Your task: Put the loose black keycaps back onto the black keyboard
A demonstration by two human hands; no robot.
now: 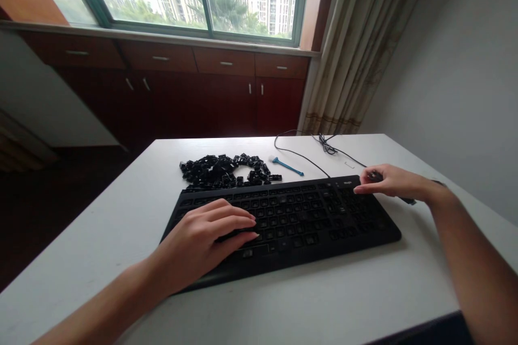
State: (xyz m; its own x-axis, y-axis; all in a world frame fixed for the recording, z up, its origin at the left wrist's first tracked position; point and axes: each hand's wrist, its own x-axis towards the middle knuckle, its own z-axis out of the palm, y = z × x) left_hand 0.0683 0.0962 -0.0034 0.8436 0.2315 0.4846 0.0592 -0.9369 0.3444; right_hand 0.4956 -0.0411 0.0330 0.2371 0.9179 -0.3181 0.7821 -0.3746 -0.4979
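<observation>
A black keyboard (283,221) with bare key sockets lies at a slant on the white table. My left hand (214,229) rests over its left part, fingers loosely bent and the thumb apart from them. At the keyboard's upper right corner, my right hand (384,180) is closed around a slim dark object (377,176); its kind is mostly hidden by the fingers. Behind the keyboard lies a heap of black keycaps (210,170). Right of the heap is a small blue brush (288,166) with a pale head.
The keyboard's black cable (301,156) runs back to a bundled coil (327,145). A small bent wire piece (349,165) lies near the cable. Beyond the white table (101,232) stand dark red cabinets (194,97) under a window, with a curtain (356,38) at right.
</observation>
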